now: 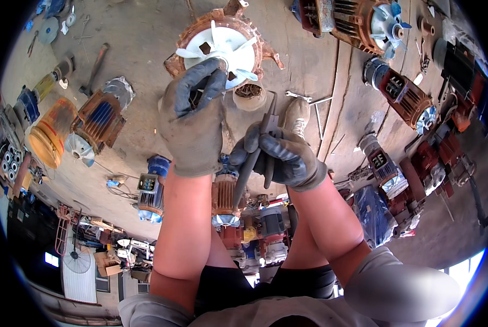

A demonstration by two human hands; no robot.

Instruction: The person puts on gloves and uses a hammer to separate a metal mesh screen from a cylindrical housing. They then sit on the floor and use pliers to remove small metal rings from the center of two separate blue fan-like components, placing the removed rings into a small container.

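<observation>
The person is standing over a rust-red electric motor point(222, 49) lying on the concrete floor point(146, 32) at twelve o'clock, its white plastic cooling fan point(219, 49) facing up. The left hand point(195, 122), in a grey work glove, is reaching down at the fan's lower edge with the fingers curled inward, a dark small part seemingly pinched between thumb and forefinger, though what it is cannot be made out. The right hand point(279, 155), also gloved, is closing tightly around the two long handles of a dark plier-like tool point(257, 158), whose tip is pointing up toward twelve o'clock, just short of a small round cap point(249, 95) with copper-coloured windings inside, sitting just beside the fan at its five o'clock. Judging by this, the work appears to be at the stage of freeing the fan from its shaft, likely at the retaining clip; the next move would call for bringing the tool's tips squarely onto the hub while the left hand is steadying the blades, which look brittle. The hub itself is being covered by the left glove, and the tool's jaws are lost against a shoe point(296, 117) behind them. A wrench point(298, 97) is lying at one o'clock, a hammer point(94, 68) at ten, and other motors point(99, 117) are fading into the curved rim.
</observation>
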